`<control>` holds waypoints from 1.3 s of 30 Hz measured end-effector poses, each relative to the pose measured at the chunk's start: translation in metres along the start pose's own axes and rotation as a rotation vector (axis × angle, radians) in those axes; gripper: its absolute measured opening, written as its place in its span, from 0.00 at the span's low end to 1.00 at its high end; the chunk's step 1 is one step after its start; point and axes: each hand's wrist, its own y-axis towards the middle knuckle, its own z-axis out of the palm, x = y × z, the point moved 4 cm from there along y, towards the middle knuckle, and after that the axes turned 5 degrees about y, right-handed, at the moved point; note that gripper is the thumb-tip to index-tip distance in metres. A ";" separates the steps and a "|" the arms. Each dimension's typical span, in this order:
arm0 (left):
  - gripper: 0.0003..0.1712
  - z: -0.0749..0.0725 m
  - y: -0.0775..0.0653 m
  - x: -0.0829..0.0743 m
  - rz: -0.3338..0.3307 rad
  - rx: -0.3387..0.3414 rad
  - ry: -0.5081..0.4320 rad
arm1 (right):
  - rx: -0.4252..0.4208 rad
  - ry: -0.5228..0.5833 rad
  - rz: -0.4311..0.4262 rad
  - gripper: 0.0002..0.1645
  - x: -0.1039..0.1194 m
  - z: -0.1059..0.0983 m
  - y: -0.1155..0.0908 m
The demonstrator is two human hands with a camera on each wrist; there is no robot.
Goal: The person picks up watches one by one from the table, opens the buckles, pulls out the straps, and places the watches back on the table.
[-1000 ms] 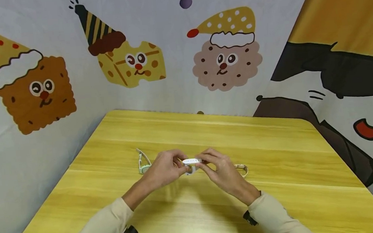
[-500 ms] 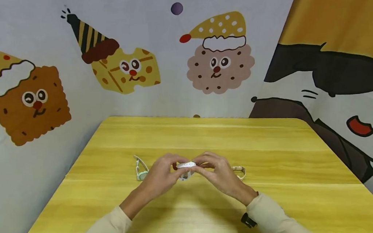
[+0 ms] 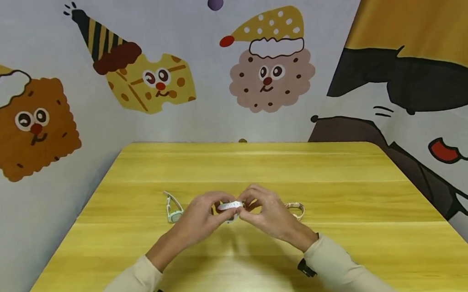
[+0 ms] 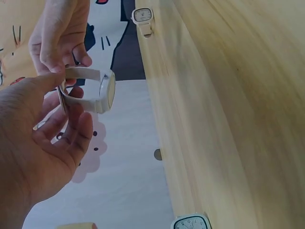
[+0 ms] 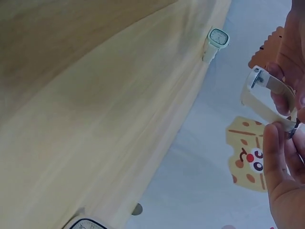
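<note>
Where the yellow wood-grain table [image 3: 322, 171] meets its far edge, a white backdrop [image 3: 211, 125] rises, printed with cartoon snacks in hats. On the wood, 2 watches rest apart: a pale green watch [image 5: 218, 37] just left of the left hand [image 3: 200, 217], and a beige watch [image 4: 142, 15] just right of the right hand [image 3: 270, 214]. Between the hands, raised above the table, is a white watch [image 4: 108, 90], its strap bent into a loop. Both hands have curled fingers and pinch that strap, the right at the buckle; the watch's case hangs below the fingertips.
</note>
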 end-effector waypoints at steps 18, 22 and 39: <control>0.04 0.006 0.001 -0.004 0.030 0.034 -0.056 | -0.086 0.103 0.017 0.08 -0.004 0.003 -0.006; 0.06 0.006 -0.001 -0.003 0.017 0.029 -0.060 | -0.075 0.107 0.037 0.06 -0.007 0.005 -0.007; 0.08 0.005 0.000 -0.003 0.091 0.027 -0.011 | 0.056 -0.020 -0.149 0.09 0.000 -0.004 -0.004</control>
